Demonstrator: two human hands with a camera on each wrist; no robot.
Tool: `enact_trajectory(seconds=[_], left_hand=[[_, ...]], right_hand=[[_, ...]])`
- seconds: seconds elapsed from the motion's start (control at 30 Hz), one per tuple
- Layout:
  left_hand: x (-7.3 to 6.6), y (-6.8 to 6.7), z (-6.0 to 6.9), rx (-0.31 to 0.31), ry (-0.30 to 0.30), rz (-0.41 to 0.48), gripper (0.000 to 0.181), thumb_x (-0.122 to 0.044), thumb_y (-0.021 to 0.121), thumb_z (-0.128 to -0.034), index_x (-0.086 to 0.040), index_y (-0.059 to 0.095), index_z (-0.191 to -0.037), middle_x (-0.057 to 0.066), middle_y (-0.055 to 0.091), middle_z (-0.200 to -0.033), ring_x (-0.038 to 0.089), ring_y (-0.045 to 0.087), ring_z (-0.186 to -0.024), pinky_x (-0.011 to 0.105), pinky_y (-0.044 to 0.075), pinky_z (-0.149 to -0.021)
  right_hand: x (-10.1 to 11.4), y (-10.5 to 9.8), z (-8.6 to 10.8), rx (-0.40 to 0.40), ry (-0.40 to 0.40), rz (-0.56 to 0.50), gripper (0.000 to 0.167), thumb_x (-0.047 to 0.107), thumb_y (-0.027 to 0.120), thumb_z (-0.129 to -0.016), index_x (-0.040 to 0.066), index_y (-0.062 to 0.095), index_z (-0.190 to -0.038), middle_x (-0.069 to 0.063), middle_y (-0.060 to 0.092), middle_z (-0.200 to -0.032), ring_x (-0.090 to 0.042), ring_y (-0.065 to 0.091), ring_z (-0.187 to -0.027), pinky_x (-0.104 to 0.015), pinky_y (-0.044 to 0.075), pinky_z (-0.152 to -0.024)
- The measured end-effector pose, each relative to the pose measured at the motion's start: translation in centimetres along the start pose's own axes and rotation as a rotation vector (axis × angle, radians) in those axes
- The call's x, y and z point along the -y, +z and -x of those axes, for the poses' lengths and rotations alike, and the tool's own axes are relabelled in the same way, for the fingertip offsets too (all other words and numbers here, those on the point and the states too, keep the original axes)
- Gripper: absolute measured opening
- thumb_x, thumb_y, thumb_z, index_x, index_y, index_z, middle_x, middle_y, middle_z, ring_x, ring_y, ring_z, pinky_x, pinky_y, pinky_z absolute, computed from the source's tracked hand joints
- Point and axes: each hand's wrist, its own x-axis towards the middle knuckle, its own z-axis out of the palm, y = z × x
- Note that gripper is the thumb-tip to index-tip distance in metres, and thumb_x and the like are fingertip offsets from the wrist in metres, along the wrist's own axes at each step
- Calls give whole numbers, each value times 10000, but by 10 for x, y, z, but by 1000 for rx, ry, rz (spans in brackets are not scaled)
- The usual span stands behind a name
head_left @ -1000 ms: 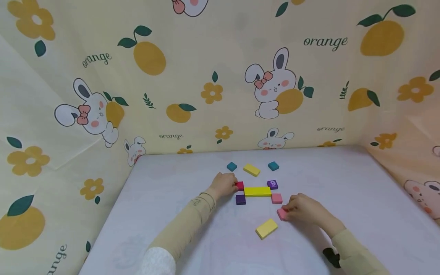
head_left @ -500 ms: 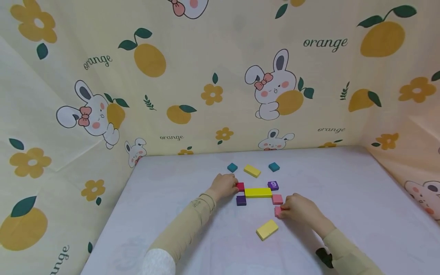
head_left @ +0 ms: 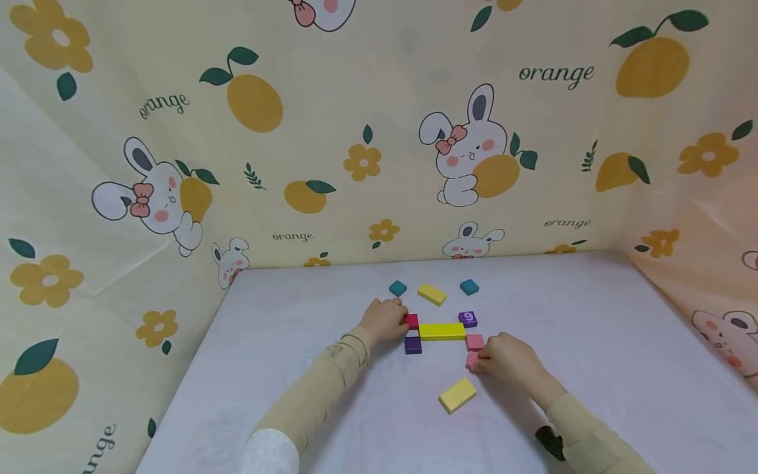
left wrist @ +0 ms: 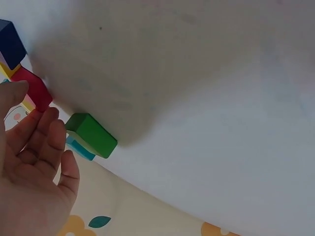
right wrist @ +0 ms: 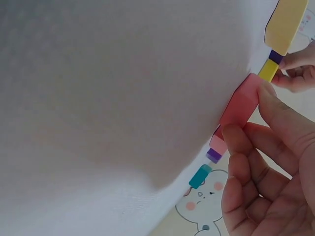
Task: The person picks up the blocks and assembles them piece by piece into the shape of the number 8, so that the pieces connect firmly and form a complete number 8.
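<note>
In the head view, my left hand [head_left: 383,320] pinches a small red block [head_left: 411,321] at the left end of a long yellow block [head_left: 441,332]. The left wrist view shows thumb and fingertips on that red block [left wrist: 37,91]. Just below it lies a dark purple block [head_left: 413,345]. My right hand [head_left: 512,362] pinches a pink block [head_left: 471,360] between thumb and fingers, seen larger as a pink block [right wrist: 242,101] in the right wrist view. Right in front of it, a second pink block [head_left: 474,342] sits at the yellow block's right end, below a purple block marked 9 [head_left: 468,319].
Two teal blocks [head_left: 398,288] flank a tilted yellow block [head_left: 431,294] at the back of the white table [head_left: 296,408]. Another yellow block [head_left: 458,395] lies nearer, between the arms. A printed cloth [head_left: 331,151] stands around the table's back and sides.
My right hand has slid left and slightly forward with the pink block, bringing it close to the second pink block. The left hand stays on the red block.
</note>
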Motion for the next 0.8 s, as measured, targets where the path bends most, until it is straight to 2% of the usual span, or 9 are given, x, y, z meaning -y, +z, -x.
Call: enact_trajectory(seconds=[0.1, 0.27, 0.5, 0.8], left_hand=[[1, 0, 0, 0, -8, 29, 199, -344, 605, -883, -159, 670, -920, -41, 561, -825, 115, 491, -743, 340, 442, -808], [3, 5, -1, -12, -17, 68, 213, -343, 599, -885, -158, 676, -956, -44, 574, -845, 106, 488, -758, 332, 438, -808], [5, 10, -2, -41, -1, 65, 230, -348, 601, -879, -153, 674, -978, -36, 586, -865, 100, 483, -765, 303, 432, -758], [6, 8, 2, -45, 6, 51, 267, -365, 617, -864, -144, 662, -1008, -25, 585, -885, 106, 503, -767, 332, 470, -796]], right_hand=[[0, 2, -1, -10, 4, -6, 208, 303, 770, -727, 98, 743, -749, 39, 510, -572, -135, 412, -615, -247, 341, -566], [1, 3, -3, -23, 3, -6, 203, 314, 773, -719, 114, 737, -715, 50, 477, -532, -126, 404, -598, -233, 319, -545], [1, 2, -2, -16, 25, -17, 210, 317, 768, -725, 110, 736, -708, 46, 479, -534, -130, 404, -594, -238, 312, -545], [5, 3, -2, -8, 60, -16, 226, 323, 773, -718, 98, 751, -723, 41, 470, -509, -131, 398, -578, -239, 299, -541]])
